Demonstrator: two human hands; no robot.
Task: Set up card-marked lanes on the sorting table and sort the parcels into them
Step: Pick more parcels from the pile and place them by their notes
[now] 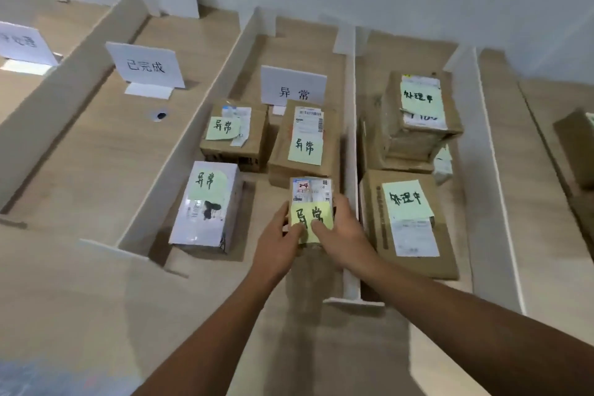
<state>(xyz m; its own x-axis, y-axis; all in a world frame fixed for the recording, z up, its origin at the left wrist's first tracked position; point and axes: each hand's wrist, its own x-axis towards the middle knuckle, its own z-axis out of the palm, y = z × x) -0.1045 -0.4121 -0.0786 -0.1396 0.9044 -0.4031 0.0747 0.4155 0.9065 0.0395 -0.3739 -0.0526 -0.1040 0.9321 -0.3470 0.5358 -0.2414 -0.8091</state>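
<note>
A small parcel (311, 194) with a yellow note sits at the near end of the lane marked by the white card 异常 (293, 86). My left hand (278, 243) grips its left side and my right hand (344, 235) grips its right side, thumbs on the note. Three more parcels lie in this lane: a white box (205, 207), a brown box (236, 135) and a taller brown box (305, 141), each with a green note. White dividers (350, 151) wall the lane on both sides.
The lane to the right holds a flat brown parcel (408, 222) and a stacked one (421, 112). To the left, a lane holds only the card 已完成 (146, 66). Another card (22, 42) stands far left. A brown parcel (578, 145) sits at the right edge.
</note>
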